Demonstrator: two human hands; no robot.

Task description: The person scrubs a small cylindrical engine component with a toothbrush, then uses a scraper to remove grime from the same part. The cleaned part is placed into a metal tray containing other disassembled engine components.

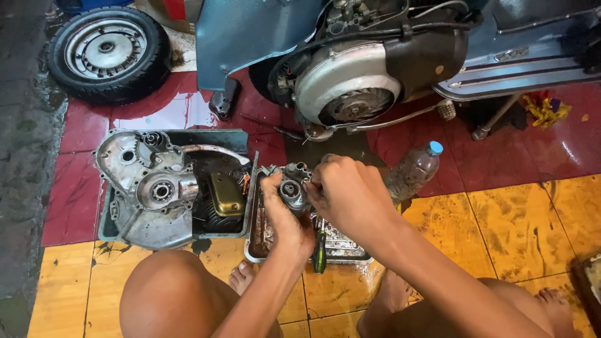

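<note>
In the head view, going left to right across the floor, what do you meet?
Loose wheel → engine casing in a metal tray → left hand and right hand on a small metal part → plastic bottle

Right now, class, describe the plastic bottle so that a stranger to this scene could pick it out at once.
Start at the scooter's round engine cover at top centre and drop to the red floor below it. Just right of the person's right hand lies a clear plastic bottle. Its blue cap sets it apart from the grey, greasy metal parts around it.
</note>
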